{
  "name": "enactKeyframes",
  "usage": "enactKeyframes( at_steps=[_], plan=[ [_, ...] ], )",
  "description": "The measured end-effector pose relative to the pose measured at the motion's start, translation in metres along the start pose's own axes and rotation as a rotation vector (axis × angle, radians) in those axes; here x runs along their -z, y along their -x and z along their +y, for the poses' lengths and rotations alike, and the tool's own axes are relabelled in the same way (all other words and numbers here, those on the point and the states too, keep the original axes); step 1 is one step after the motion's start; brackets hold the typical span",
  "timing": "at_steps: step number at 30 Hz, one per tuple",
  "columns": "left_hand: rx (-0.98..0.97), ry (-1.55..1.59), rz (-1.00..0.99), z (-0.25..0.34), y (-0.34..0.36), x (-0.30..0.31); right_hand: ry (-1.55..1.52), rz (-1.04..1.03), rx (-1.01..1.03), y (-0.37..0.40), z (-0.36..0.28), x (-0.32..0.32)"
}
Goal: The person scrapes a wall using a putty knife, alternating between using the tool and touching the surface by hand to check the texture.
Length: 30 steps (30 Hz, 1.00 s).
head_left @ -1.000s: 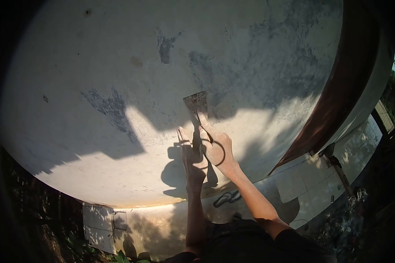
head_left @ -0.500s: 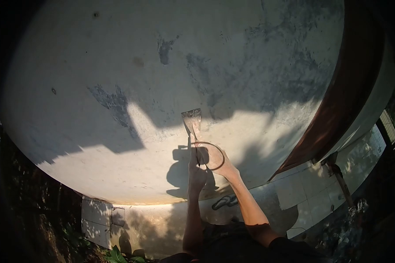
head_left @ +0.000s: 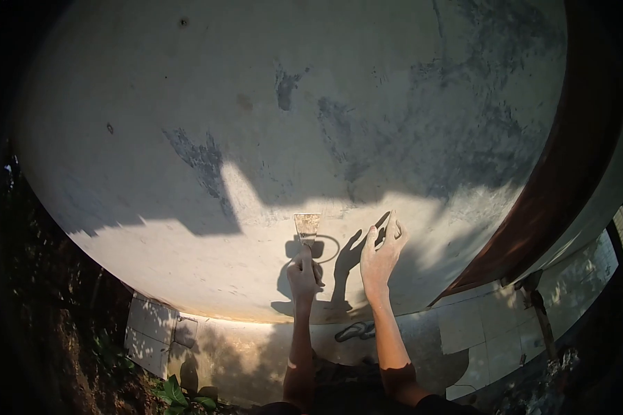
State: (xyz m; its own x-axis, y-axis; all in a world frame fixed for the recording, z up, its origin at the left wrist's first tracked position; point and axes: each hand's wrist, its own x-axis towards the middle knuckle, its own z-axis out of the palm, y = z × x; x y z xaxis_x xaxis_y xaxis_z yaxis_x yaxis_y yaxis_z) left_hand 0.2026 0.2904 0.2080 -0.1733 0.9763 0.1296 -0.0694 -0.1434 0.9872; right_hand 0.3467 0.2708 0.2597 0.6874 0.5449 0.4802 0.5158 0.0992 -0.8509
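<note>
My left hand is closed round the handle of a putty knife. Its wide, stained blade points up over the sunlit lower part of a pale wall. To the right of it, my right hand is raised with nothing in it, thumb and fingers apart, fingertips over the wall. Whitish dust coats both hands. Grey smeared patches mark the wall's shaded upper part.
A dark red-brown band curves down the wall's right side. Below the wall runs a tiled ledge with a pair of flip-flops near my arms. Green leaves grow at the lower left.
My right hand has come away from my left hand and the putty knife, moving right with its fingers spread. The putty knife has dropped lower in view, still in my left hand.
</note>
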Motion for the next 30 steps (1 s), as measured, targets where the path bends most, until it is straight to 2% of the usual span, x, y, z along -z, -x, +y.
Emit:
enactKeyframes(
  at_steps=[2, 4, 6, 10, 12, 14, 16, 20, 22, 23, 25, 27, 30],
  plan=[
    [0.080, 0.000, -0.066, 0.024, -0.011, -0.002, -0.018, -0.048, -0.038, -0.003, -0.001, -0.006],
    [0.060, -0.066, -0.022, 0.032, -0.012, -0.012, -0.021, 0.105, -0.058, -0.006, -0.006, -0.018],
    [0.043, -0.133, 0.024, 0.031, -0.015, -0.019, -0.004, 0.135, -0.081, -0.015, -0.001, -0.033],
    [0.076, -0.034, 0.086, 0.019, -0.024, -0.016, -0.044, 0.162, -0.182, -0.015, -0.011, -0.047],
    [-0.026, -0.004, 0.106, -0.016, -0.038, -0.002, -0.045, 0.089, -0.183, -0.005, -0.002, -0.044],
    [0.011, 0.004, 0.153, -0.022, -0.035, 0.007, -0.054, 0.017, -0.185, 0.009, 0.008, -0.042],
    [-0.097, -0.073, 0.188, -0.024, -0.035, 0.014, -0.078, -0.056, -0.239, 0.020, 0.020, -0.044],
    [0.035, -0.017, 0.314, 0.018, -0.041, 0.014, -0.014, -0.082, -0.191, 0.022, 0.033, -0.043],
    [-0.071, 0.043, 0.176, 0.028, -0.043, 0.018, -0.008, -0.106, -0.202, 0.022, 0.034, -0.043],
    [-0.072, 0.048, 0.184, 0.023, -0.042, 0.017, -0.004, -0.107, -0.208, 0.020, 0.032, -0.042],
    [0.064, 0.049, 0.233, 0.005, -0.040, 0.013, -0.002, -0.107, -0.209, 0.017, 0.032, -0.041],
    [0.040, 0.029, 0.254, -0.020, -0.037, 0.013, 0.008, -0.122, -0.194, 0.017, 0.035, -0.039],
    [-0.032, 0.018, 0.277, -0.012, -0.040, 0.006, 0.031, -0.143, -0.220, 0.014, 0.029, -0.037]
  ],
)
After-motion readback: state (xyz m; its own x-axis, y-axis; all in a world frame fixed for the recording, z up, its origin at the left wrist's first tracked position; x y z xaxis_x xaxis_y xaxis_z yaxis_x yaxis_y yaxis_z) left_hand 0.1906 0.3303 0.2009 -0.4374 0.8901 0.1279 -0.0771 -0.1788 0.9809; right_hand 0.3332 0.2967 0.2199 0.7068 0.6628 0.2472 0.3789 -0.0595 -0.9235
